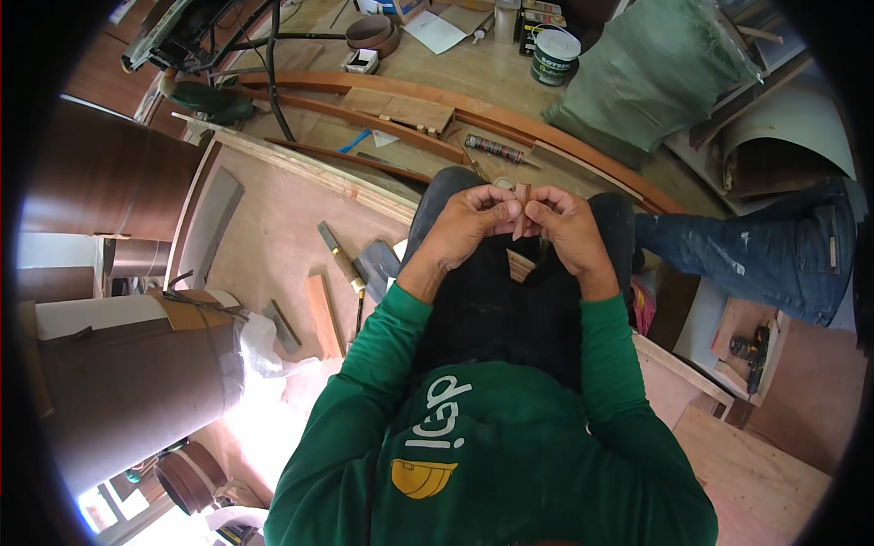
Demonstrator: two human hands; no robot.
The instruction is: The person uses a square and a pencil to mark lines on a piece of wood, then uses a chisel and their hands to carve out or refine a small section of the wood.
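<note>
Brown veneer strip [521, 211] pinched between fingertips of both hands, left hand [473, 223], right hand [566, 232], above lap.

Mostly covered by the fingers of the left hand [472, 223] and right hand [564, 232] at frame centre: a thin brown strip [520, 207], only its upper end showing; length and lower end hidden. Impossible to tell how firmly pinched. Cut off at the right edge: another person's leg in blue jeans [774, 255], body out of frame. Hidden behind the knees: part of the curved wooden rail [510, 114]. Washed out by glare at lower left: clear plastic sheet [264, 364]. Too small to identify: dark tool [751, 350] at right.
</note>
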